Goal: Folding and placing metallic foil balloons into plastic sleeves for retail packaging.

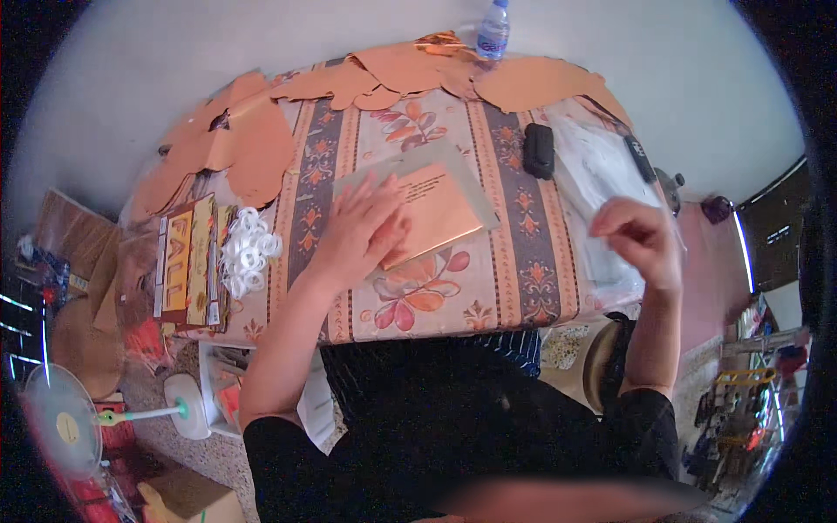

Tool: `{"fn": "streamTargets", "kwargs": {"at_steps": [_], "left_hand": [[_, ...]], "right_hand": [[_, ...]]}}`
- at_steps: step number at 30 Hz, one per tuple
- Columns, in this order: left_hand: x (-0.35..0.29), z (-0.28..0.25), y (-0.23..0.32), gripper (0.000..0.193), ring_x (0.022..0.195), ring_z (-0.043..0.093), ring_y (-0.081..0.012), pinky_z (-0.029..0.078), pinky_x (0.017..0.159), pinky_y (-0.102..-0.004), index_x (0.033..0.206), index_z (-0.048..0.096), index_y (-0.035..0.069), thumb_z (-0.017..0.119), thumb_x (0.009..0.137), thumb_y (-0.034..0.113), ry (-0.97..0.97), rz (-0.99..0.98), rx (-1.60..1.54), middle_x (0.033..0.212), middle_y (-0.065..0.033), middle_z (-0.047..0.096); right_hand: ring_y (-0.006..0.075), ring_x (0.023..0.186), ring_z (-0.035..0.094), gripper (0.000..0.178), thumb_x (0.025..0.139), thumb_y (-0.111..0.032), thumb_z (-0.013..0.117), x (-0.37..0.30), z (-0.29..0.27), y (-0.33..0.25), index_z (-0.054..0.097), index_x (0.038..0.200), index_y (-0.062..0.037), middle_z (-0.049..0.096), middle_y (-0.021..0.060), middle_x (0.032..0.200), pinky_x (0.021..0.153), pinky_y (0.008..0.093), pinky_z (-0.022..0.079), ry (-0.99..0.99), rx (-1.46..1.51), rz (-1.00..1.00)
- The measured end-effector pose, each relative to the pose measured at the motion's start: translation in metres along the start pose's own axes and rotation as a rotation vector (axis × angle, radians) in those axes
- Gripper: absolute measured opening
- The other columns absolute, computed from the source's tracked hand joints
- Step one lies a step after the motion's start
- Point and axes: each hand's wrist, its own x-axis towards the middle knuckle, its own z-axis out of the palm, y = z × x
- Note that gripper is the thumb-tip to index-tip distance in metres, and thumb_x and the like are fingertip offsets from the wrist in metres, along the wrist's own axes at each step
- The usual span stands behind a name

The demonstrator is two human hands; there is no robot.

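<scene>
A flat orange sheet with small dark print (449,209) lies in a clear plastic sleeve (418,159) at the middle of the table. My left hand (366,218) rests over the left part of this packet, fingers stretched out and nothing gripped. On the right, my right hand (643,240) is raised by a stack of clear plastic bags (593,170). Its fingers are curled in toward the thumb, and whatever lies inside them is hidden. Just beyond the bags' left edge sits a black oblong case (539,150).
Large orange cut-outs (261,144) line the table's far and left edges. A water bottle (493,33) stands at the back. Printed card packs (187,266) and white ribbon coils (250,253) sit at left. A dark slim object (639,159) lies at right; a fan (65,418) stands below left.
</scene>
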Motion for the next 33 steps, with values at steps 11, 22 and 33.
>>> {"fn": "streamTargets", "kwargs": {"at_steps": [11, 22, 33], "left_hand": [[-0.071, -0.014, 0.079, 0.050, 0.119, 0.048, -0.0272, 0.038, 0.098, -0.0432, 0.113, 0.059, 0.004, 0.075, 0.071, 0.026, -0.143, 0.045, 0.049, 0.122, -0.0127, 0.055], [-0.089, -0.007, 0.085, 0.021, 0.107, 0.058, -0.0268, 0.046, 0.091, -0.0406, 0.098, 0.067, 0.002, 0.068, 0.079, 0.010, 0.085, -0.042, -0.049, 0.109, -0.0115, 0.064], [-0.096, -0.002, 0.083, 0.015, 0.101, 0.059, -0.0285, 0.046, 0.086, -0.0405, 0.089, 0.065, 0.001, 0.070, 0.077, 0.009, 0.217, -0.175, -0.226, 0.098, -0.0098, 0.065]], "right_hand": [[0.0263, 0.080, 0.062, 0.009, 0.072, -0.003, 0.070, -0.013, 0.052, 0.052, 0.062, 0.072, -0.0039, 0.063, 0.0092, 0.081, 0.068, 0.0333, 0.047, -0.315, -0.437, -0.127], [0.0300, 0.081, 0.063, 0.020, 0.076, -0.012, 0.067, -0.003, 0.094, 0.054, 0.062, 0.095, -0.0054, 0.061, 0.0093, 0.103, 0.066, 0.0368, 0.053, -0.290, -0.632, -0.438], [0.0279, 0.075, 0.063, 0.008, 0.076, -0.003, 0.067, 0.019, 0.097, 0.059, 0.063, 0.079, 0.0022, 0.062, 0.0126, 0.079, 0.067, 0.0352, 0.050, -0.304, -0.454, -0.114]]}}
